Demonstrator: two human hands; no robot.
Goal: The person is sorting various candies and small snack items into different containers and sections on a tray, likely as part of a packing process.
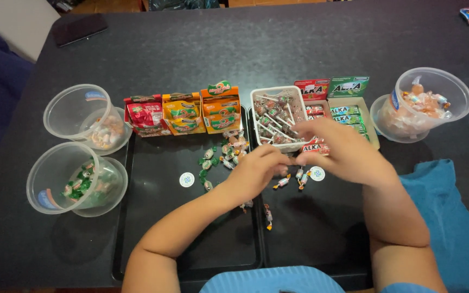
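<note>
Down the middle of the frame sit two black trays [191,239], and their lower halves are mostly bare, so there's room to slide around; the upper edge is crowded with snack packs [183,115] and a white box of lollipops [276,116]. Both my forearms angle in from the bottom and meet near the centre. My left hand [256,172] is curled, fingertips pinched together over the loose wrapped candies [229,152]; can't tell what's in it. My right hand [343,152] is bent over, fingers closed beside a red pack [315,147].
</note>
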